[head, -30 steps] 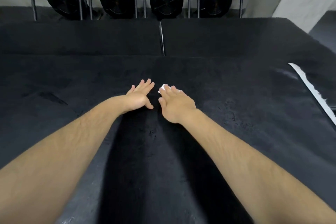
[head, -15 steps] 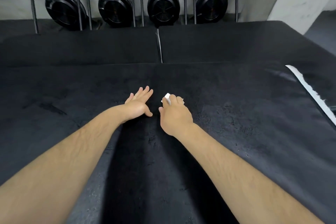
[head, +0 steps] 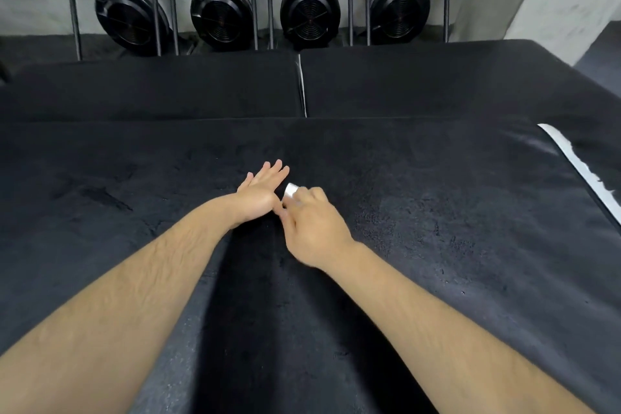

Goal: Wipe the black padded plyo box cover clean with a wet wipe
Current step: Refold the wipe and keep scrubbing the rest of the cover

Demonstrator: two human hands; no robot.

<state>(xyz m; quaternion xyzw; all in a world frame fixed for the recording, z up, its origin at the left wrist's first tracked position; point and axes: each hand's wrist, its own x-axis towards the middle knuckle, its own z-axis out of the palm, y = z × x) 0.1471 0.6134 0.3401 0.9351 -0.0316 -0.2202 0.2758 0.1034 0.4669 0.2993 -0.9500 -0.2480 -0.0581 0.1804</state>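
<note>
White wet wipe [head: 290, 190] gripped in curled right hand [head: 312, 228], protruding at its 11 o'clock. Left hand [head: 260, 193] flat, fingers straight, on black cover [head: 437, 212], just beside at 10 o'clock.

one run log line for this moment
right hand: grips wet wipe on box cover | left hand: flat on cover, fingers straight

The black cover [head: 437, 245] fills most of the view, its nap scuffed and mottled. The left hand [head: 258, 193] lies flat on it with straight fingers. Just beside it, the right hand [head: 314, 228] holds a white wipe [head: 291, 189] against it, fingers curled. A white strip [head: 581, 168], perhaps tape, runs along the right edge.
</note>
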